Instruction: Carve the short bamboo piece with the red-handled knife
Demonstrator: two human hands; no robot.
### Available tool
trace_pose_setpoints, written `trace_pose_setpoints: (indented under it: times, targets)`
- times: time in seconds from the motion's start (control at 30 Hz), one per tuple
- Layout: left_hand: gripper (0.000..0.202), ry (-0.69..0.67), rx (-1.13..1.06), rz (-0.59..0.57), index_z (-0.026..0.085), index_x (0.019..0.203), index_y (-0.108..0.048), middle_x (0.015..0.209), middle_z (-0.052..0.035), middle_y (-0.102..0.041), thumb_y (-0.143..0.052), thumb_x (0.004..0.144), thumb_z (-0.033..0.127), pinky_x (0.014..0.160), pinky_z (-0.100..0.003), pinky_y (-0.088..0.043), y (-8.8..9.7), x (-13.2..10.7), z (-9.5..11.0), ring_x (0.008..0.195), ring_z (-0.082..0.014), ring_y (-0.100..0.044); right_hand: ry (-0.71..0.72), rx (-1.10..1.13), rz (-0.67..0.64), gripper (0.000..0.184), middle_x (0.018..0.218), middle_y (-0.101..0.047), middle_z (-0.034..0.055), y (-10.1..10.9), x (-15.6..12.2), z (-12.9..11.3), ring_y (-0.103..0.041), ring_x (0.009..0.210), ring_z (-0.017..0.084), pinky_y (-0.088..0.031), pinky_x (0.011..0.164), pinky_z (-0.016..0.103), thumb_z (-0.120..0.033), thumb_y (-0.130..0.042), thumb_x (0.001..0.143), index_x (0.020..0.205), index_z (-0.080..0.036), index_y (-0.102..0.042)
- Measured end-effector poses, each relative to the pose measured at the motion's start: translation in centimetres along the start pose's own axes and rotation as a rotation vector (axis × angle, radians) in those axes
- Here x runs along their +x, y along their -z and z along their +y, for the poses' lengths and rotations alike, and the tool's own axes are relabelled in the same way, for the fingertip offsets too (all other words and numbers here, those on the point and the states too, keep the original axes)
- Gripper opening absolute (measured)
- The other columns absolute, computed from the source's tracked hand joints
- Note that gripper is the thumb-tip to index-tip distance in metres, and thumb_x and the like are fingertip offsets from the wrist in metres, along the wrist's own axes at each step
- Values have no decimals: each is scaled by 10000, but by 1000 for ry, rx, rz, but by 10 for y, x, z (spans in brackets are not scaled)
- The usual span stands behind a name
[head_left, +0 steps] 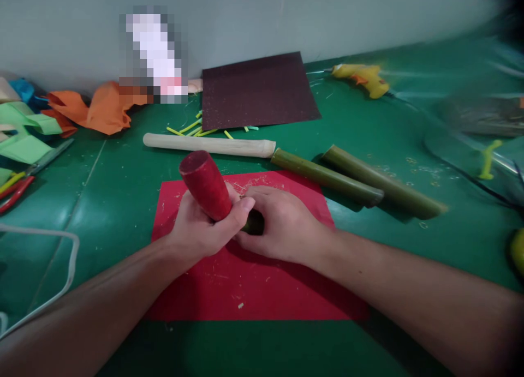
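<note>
My left hand [200,232] is wrapped round a thick red cylinder [207,183], perhaps a tool handle, with its flat round end tilted up and away. Whatever lies at its lower end is hidden by my fingers. Close against it, my right hand [282,221] curls its fingers round a short dark green piece of bamboo [255,223], of which only a small part shows. Both hands are over a red sheet [262,295] sprinkled with pale shavings. Beyond them lie a peeled pale stick [208,144] and two green bamboo tubes [327,175] [385,183].
A dark brown sheet [260,93] lies at the back over thin yellow strips. A yellow glue gun [362,78] with a cord rests back right. Scissors [18,194], orange paper [110,109] and green paper [22,131] are at left, with a white cable [76,251] nearer me.
</note>
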State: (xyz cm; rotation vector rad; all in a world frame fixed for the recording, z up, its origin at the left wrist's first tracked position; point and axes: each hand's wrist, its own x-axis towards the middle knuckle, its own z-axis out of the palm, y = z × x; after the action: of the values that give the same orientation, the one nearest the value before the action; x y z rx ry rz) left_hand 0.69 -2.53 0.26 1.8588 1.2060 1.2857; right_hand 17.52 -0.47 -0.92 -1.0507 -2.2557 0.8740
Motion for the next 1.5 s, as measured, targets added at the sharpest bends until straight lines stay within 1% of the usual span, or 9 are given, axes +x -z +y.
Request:
trace_pose_setpoints:
  times: [0.13, 0.27, 0.33, 0.53, 0.83, 1.07, 1.27, 1.37, 1.5]
  targets:
    - [237, 48, -25, -7, 188, 645, -604, 581, 63, -637, -717, 853, 197, 543, -137, -534, -2, 1, 4, 535, -59, -625, 10, -42, 27, 143, 841, -700, 56, -1, 1, 1, -632, 816, 210, -463, 730, 330, -276, -675, 715, 816, -175, -654]
    - [209, 138, -25, 111, 194, 674, -629, 589, 63, -631, -745, 844, 236, 540, -116, -525, -2, 3, 6, 535, -46, -597, -9, -63, 6, 221, 915, -727, 79, -2, 1, 0, -656, 885, 237, -485, 757, 341, -310, -699, 723, 892, -166, -698]
    - [201, 171, -46, 137, 200, 695, -641, 600, 59, -627, -734, 859, 270, 520, -123, -514, -2, 4, 5, 530, -48, -581, -26, -60, -17, 260, 965, -735, 87, -1, 0, -3, -665, 908, 241, -495, 772, 345, -327, -709, 738, 941, -164, -708]
    - [212, 127, -60, 106, 203, 655, -595, 591, 53, -621, -705, 835, 216, 489, -173, -503, -2, 2, 4, 523, -78, -592, -41, -99, -2, 209, 941, -707, 85, 0, -1, -7, -643, 913, 240, -496, 814, 359, -297, -702, 747, 905, -165, -666]
    - [241, 35, -7, 37, 192, 629, -582, 567, 73, -623, -703, 837, 205, 517, -147, -514, -2, 3, 4, 524, -66, -609, -111, -74, -5, 207, 894, -689, 55, 3, 0, -8, -642, 883, 225, -483, 775, 338, -320, -716, 731, 865, -180, -643]
    - [244, 89, 25, 27, 196, 608, -583, 549, 52, -619, -718, 809, 227, 497, -188, -523, -1, 3, 6, 513, -96, -612, -99, -70, -14, 187, 825, -662, 38, 3, 1, -9, -619, 824, 205, -456, 724, 324, -321, -711, 733, 775, -192, -582]
    - [175, 175, 29, 128, 212, 670, -637, 565, 46, -623, -725, 819, 238, 498, -197, -527, -2, 4, 7, 509, -97, -603, -112, -77, -15, 214, 915, -699, 58, 3, 2, -10, -633, 883, 221, -455, 733, 324, -333, -734, 729, 861, -195, -637]
    - [236, 184, -21, 165, 211, 642, -600, 566, 41, -609, -709, 842, 272, 455, -195, -497, -1, 4, 7, 491, -95, -587, -145, -108, -38, 237, 862, -694, 46, 3, 1, -11, -621, 815, 211, -420, 677, 321, -372, -732, 725, 848, -194, -635]
    - [232, 152, -43, 86, 206, 621, -594, 554, 45, -615, -723, 808, 250, 436, -183, -472, -1, 5, 8, 473, -87, -577, -135, -83, -34, 210, 850, -681, 42, 3, 1, -11, -616, 831, 208, -410, 687, 317, -351, -719, 722, 796, -189, -608]
